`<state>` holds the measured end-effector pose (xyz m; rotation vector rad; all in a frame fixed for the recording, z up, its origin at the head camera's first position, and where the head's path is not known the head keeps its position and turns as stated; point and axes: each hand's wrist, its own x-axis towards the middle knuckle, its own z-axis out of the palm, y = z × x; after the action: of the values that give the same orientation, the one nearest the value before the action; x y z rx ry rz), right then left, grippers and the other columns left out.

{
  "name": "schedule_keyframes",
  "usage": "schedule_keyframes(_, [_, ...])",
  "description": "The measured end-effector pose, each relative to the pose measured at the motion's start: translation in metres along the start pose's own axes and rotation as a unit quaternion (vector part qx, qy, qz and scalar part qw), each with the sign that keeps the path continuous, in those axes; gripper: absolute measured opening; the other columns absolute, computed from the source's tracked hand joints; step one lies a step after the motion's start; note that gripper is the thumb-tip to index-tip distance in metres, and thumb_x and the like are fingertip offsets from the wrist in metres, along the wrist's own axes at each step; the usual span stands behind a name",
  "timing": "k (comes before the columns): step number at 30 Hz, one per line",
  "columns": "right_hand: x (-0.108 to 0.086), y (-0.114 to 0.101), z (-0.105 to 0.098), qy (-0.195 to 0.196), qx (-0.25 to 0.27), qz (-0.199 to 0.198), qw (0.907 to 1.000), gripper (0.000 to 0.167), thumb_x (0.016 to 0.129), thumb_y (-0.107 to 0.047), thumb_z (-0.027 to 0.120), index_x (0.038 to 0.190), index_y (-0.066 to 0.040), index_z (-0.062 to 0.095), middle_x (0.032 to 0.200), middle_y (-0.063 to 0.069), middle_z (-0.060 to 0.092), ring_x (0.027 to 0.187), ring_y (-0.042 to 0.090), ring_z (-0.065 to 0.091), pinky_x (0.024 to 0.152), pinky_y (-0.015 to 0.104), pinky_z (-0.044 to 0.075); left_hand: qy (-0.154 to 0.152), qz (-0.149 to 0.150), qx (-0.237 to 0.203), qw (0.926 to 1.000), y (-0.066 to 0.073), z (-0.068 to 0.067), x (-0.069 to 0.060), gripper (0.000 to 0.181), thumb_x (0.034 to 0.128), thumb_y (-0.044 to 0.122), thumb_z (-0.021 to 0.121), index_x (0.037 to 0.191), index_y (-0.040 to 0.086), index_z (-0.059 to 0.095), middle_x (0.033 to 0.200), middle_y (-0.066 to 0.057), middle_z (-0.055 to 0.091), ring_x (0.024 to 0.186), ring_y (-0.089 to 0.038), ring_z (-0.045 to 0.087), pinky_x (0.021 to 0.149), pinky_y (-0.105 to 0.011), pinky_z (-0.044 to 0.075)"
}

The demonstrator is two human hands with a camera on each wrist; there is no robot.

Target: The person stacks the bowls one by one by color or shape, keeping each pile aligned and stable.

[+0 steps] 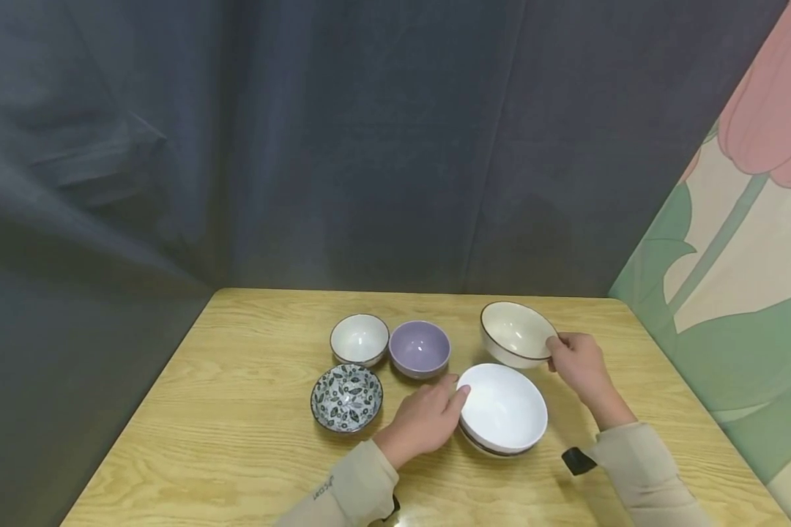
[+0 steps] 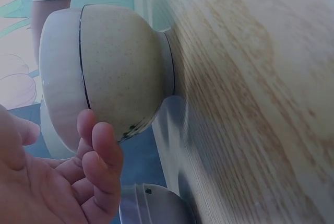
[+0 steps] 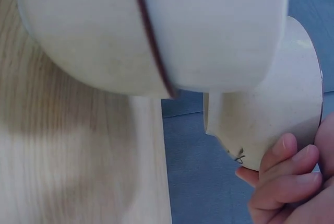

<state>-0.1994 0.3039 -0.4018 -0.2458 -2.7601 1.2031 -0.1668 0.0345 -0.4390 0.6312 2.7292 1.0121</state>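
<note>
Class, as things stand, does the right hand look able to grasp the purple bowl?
Probably not: the right hand grips the cream bowl, which also lies between that hand and the purple bowl, though nothing covers the purple bowl itself.

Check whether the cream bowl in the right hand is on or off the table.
Off the table: the right hand grips the cream bowl by its rim, and the right wrist view shows curtain between bowl and table.

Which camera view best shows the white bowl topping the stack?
The head view: there the white bowl shows its inside and nearly all its rim. The left wrist view gives mainly its outer side; the right wrist view does too, cut off by the frame.
</note>
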Motion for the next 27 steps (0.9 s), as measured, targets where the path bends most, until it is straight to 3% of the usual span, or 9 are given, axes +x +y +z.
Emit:
schedule_keyframes(6, [-0.002, -0.005, -0.004, 0.005, 0.005, -0.001, 1.0000, 0.039, 0.098, -0.015, 0.038, 0.103, 0.013, 0.065, 0.061, 0.003, 0.058, 0.057, 0.017, 0.048, 0.050, 0.028, 0.037, 0.006, 0.016, 0.005, 0.9998, 0.000, -0.001, 0.000, 0.059, 0.1076, 0.048, 0.027, 0.145, 0.008, 0.049, 0.133, -0.012, 0.064, 0.119, -0.031, 0.063, 0.098, -0.048, 0.050])
schedule_keyframes(11, [-0.006, -0.009, -0.008, 0.002, 0.010, -0.002, 0.9999, 0.041, 0.099, -0.015, 0.039, 0.112, 0.015, 0.063, 0.062, 0.003, 0.058, 0.059, 0.017, 0.049, 0.049, 0.028, 0.037, 0.012, 0.029, 0.008, 0.9995, 0.000, 0.000, 0.000, 0.056, 0.1082, 0.045, 0.027, 0.142, 0.008, 0.052, 0.125, -0.012, 0.067, 0.113, -0.030, 0.066, 0.093, -0.047, 0.052])
schedule_keyframes(20, [-0.016, -0.016, -0.013, 0.000, 0.011, -0.011, 0.9999, 0.038, 0.101, -0.017, 0.040, 0.105, 0.012, 0.065, 0.061, 0.003, 0.056, 0.056, 0.016, 0.046, 0.048, 0.028, 0.035, 0.016, 0.025, -0.004, 0.9996, 0.001, -0.001, 0.000, 0.052, 0.1084, 0.042, 0.030, 0.144, 0.009, 0.051, 0.133, -0.011, 0.065, 0.119, -0.029, 0.063, 0.097, -0.047, 0.050])
schedule_keyframes(27, [-0.025, -0.022, -0.015, -0.002, 0.021, -0.023, 0.9995, 0.041, 0.102, -0.018, 0.041, 0.114, 0.014, 0.064, 0.060, 0.002, 0.056, 0.052, 0.014, 0.043, 0.046, 0.027, 0.033, 0.012, 0.028, -0.002, 0.9995, 0.001, -0.001, -0.001, 0.047, 0.1088, 0.035, 0.033, 0.143, 0.008, 0.052, 0.131, -0.010, 0.065, 0.118, -0.028, 0.063, 0.096, -0.047, 0.051])
